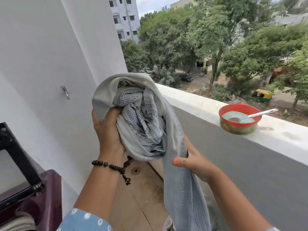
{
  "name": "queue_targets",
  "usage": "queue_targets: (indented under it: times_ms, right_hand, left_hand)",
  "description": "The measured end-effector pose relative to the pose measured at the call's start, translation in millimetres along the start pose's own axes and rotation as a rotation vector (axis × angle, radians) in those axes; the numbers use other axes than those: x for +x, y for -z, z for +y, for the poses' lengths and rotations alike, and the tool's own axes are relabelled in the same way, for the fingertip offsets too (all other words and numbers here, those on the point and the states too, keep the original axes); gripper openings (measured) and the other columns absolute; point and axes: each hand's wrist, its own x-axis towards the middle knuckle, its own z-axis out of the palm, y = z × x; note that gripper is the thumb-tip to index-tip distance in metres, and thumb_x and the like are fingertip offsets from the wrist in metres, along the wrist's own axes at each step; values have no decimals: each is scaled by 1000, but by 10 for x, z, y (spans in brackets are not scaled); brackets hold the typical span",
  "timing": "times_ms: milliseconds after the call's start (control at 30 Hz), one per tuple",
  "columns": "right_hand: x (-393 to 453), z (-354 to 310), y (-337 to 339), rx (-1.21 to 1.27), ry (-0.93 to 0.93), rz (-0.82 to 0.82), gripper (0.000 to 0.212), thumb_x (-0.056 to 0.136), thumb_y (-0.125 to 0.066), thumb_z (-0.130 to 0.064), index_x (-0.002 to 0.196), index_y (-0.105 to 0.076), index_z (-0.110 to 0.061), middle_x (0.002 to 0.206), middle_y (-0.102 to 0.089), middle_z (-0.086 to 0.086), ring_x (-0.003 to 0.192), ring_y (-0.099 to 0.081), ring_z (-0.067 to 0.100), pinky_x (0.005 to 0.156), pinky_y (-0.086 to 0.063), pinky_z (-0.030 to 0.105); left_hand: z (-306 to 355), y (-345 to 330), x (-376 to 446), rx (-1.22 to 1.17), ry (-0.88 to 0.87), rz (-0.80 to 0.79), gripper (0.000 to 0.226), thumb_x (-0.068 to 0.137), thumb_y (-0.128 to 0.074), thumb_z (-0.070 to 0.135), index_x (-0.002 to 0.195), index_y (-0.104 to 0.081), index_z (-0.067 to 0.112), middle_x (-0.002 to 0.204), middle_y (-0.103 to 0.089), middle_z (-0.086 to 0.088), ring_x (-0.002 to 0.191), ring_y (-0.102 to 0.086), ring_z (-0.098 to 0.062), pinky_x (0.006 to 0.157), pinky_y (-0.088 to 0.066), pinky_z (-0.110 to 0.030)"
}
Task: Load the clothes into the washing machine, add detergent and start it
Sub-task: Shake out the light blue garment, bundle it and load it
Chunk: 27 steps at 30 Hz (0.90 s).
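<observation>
Head view: left hand [108, 129] bunches the pale grey-blue patterned cloth bundle [141, 117] at chest height, right hand [195, 162] pinches its trailing tail; soft, floppy, best gathered underneath.

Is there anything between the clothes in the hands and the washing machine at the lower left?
Nothing visible. The left hand and right hand hold the clothes in the air; the washing machine has its lid raised.

Pale grey cloth [141, 114] with blue block print, red-rimmed green bowl [238, 121] of pale blue-green powder [236, 117], maroon washing machine [46, 197]
</observation>
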Motion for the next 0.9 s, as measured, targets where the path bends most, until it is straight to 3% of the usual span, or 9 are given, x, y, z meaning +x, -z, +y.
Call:
queue_targets:
  times_ms: [100, 233, 333, 433, 567, 633, 733, 833, 900]
  right_hand:
    - [53, 148, -88, -5, -49, 46, 129, 48, -93, -52, 151, -17, -41, 148, -42, -17, 130, -49, 4, 106, -45, 31]
    - [211, 178, -118, 218, -10, 288, 80, 59, -85, -25, 133, -54, -21, 119, -70, 3, 107, -68, 22, 84, -57, 39]
    - [246, 89, 8, 297, 18, 423, 50, 65, -71, -13, 115, -66, -14, 105, -75, 10, 98, -71, 30, 82, -59, 45]
    - [277, -36, 221, 194, 38, 469, 45, 61, -66, -7, 105, -69, -13, 95, -76, 7, 91, -72, 25, 74, -58, 40]
    - [306, -254, 406, -91, 57, 340, 53, 58, -69, -5, 109, -68, -21, 100, -75, 3, 94, -71, 21, 77, -58, 34]
    - [332, -404, 403, -272, 66, 204, 52, 64, -73, -4, 105, -65, -34, 102, -73, -4, 94, -69, 11, 78, -55, 26]
    - [434, -633, 232, -527, 35, -3, 52, 68, -76, -4, 108, -64, -36, 103, -71, -12, 92, -65, -4, 78, -50, 15]
    - [529, -826, 1, -615, 38, -169, 51, 64, -76, -13, 111, -64, -27, 101, -71, -10, 93, -66, -3, 81, -51, 16]
    - [561, -910, -64, -604, 67, -159, 57, 60, -72, -21, 115, -62, -27, 105, -70, -9, 99, -66, 7, 89, -54, 29]
  left_hand:
    - [-137, 29, 67, -163, 160, 16, 63, 73, -79, 20, 131, -60, 6, 128, -64, -19, 116, -64, -36, 100, -49, -57]
    - [-337, 96, -149, -211, 361, -91, 75, 68, -81, 37, 135, -59, 12, 136, -60, -16, 127, -56, -37, 107, -41, -60]
    - [-438, 321, -418, -73, 490, -113, 68, 74, -74, 37, 136, -58, 13, 130, -65, -12, 124, -59, -31, 98, -51, -49]
    - [-374, 746, -561, 142, 617, -327, 102, 51, -94, 45, 140, -52, 17, 130, -66, -10, 119, -63, -28, 82, -58, -41]
    - [-19, 1090, -399, 328, 598, -468, 147, 31, -99, 51, 153, -17, 46, 153, -44, -1, 130, -54, -19, 94, -54, -42]
    - [178, 1074, -234, 547, 476, -511, 154, 26, -95, 62, 148, -1, 60, 163, -22, 5, 146, -27, -10, 115, -31, -43]
    - [244, 791, -165, 966, 324, -769, 151, 31, -88, 72, 141, 17, 67, 163, -8, 19, 147, -8, 2, 119, -14, -33]
    - [43, 500, -282, 1037, 252, -944, 145, 45, -94, 55, 142, 14, 66, 157, -31, 18, 143, -35, -6, 119, -29, -38]
    - [-82, 455, -329, 872, 194, -826, 127, 55, -97, 27, 151, -16, 51, 136, -56, 21, 122, -58, -3, 105, -47, -33]
